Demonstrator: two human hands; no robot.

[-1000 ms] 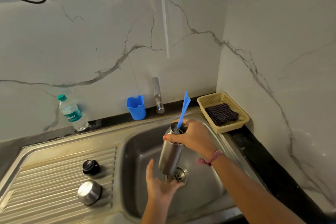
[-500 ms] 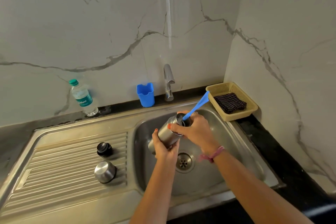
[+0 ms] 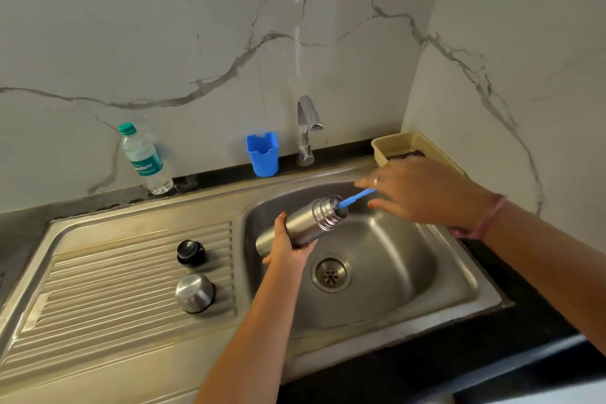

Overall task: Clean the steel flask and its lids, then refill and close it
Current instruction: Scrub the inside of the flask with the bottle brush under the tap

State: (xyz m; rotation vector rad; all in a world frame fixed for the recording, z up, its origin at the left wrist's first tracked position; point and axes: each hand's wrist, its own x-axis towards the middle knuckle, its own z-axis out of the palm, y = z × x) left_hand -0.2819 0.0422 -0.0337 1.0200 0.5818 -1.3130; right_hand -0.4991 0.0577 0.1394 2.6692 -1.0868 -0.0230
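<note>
Since the earlier frame my left hand has tipped the cylindrical steel flask nearly flat over the steel sink basin, gripping its base. My right hand, fingers loose, pinches the thin blue plastic brush handle; it may slip.

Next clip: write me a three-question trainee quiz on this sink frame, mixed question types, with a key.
1. True or false: the flask stands upright in the sink.
2. Which hand grips the flask body? A) left hand B) right hand C) both
3. Fill in: the blue brush goes into the flask's ____.

Key
1. False: it is tilted, mouth toward the right, held above the basin.
2. A; the right hand is at the brush handle.
3. Mouth. Both lids, the black lid and the steel lid, lie on the drainboard.
</note>
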